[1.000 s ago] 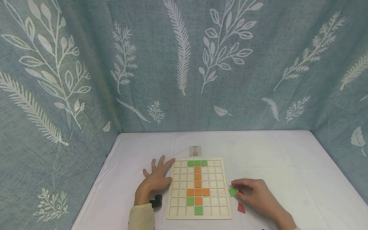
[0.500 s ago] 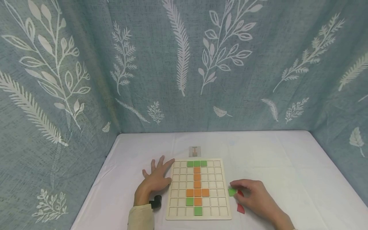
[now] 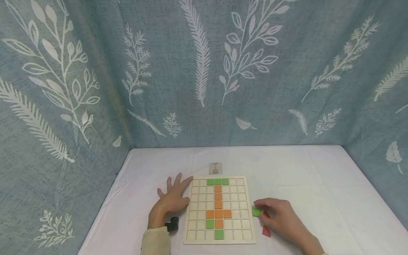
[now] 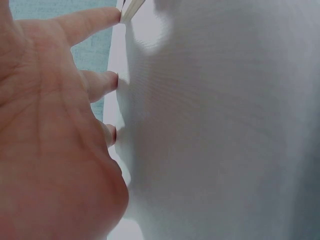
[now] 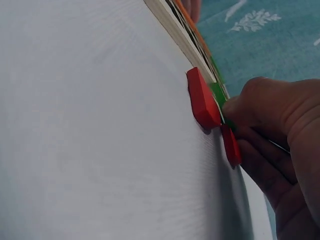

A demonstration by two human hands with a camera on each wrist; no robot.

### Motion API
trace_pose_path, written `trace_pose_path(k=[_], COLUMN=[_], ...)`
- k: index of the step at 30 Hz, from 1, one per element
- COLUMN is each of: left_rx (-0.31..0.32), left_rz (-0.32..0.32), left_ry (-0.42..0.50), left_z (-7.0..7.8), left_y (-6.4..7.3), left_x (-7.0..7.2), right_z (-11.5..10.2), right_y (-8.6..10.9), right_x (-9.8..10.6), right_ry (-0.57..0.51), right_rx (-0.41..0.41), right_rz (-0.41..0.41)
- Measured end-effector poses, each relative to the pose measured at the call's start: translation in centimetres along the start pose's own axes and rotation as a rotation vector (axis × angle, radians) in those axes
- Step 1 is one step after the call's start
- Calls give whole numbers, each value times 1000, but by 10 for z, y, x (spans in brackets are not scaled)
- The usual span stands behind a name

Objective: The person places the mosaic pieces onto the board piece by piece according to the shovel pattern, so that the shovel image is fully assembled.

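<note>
A pale square grid board [image 3: 236, 224] lies on the table, with green tiles [image 3: 217, 181] across its top row and orange tiles [image 3: 218, 204] down a middle column. My left hand [image 3: 173, 199] lies at the board's left side, fingers spread; its thumb and index finger touch the edge. In the left wrist view, the palm [image 4: 55, 130] shows nothing held. Just off the board's right edge, my right hand [image 3: 280, 214] pinches a loose green tile [image 3: 256, 211], partly hidden by the thumb in the right wrist view. Two red pieces [image 5: 202, 100] lie on the cloth beneath that hand.
Behind the board lies a small card [image 3: 215, 168] printed with a grid pattern. A black object [image 3: 173, 224] sits beside the left wrist. White cloth [image 3: 302, 177] covers the table, and patterned blue-green curtains [image 3: 178, 71] stand around its back and sides.
The right fingers have closed slightly on the green tile, which looks a little more tilted. My left hand stays in place on the board's edge.
</note>
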State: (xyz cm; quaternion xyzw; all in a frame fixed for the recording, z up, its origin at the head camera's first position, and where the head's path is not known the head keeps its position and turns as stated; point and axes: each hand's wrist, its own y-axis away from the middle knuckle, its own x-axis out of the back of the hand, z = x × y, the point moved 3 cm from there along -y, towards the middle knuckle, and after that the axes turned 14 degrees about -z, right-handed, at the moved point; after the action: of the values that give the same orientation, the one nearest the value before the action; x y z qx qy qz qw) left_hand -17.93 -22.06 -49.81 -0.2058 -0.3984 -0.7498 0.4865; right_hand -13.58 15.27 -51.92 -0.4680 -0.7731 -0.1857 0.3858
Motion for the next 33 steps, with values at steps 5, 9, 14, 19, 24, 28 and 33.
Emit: trace_pose_path(k=[5,9,14,19,24,28,33], left_rx=[0,-2,-4,-4,-4,-8,-12], left_rz=[3,6,4,3,1,-1,-5], left_ry=[-2,-2,4,4,1,2,6], left_z=[1,1,1,1,1,0,0], left_y=[1,1,2,1,1,1,1], left_x=[0,0,1,0,0,1,1], right_z=[-7,-19,-32,-41,-47,-49,-52], right_y=[0,-1,-3,-7,-14,-19,-22], right_x=[3,6,0,-12,-25,-34,-41], right_ry=[-34,-77,-168,-180,-211,-207,-183], right_rx=[-5,62,150,210,228,231,226], right_rz=[-13,-20,-46,-76,-117,-116,-123])
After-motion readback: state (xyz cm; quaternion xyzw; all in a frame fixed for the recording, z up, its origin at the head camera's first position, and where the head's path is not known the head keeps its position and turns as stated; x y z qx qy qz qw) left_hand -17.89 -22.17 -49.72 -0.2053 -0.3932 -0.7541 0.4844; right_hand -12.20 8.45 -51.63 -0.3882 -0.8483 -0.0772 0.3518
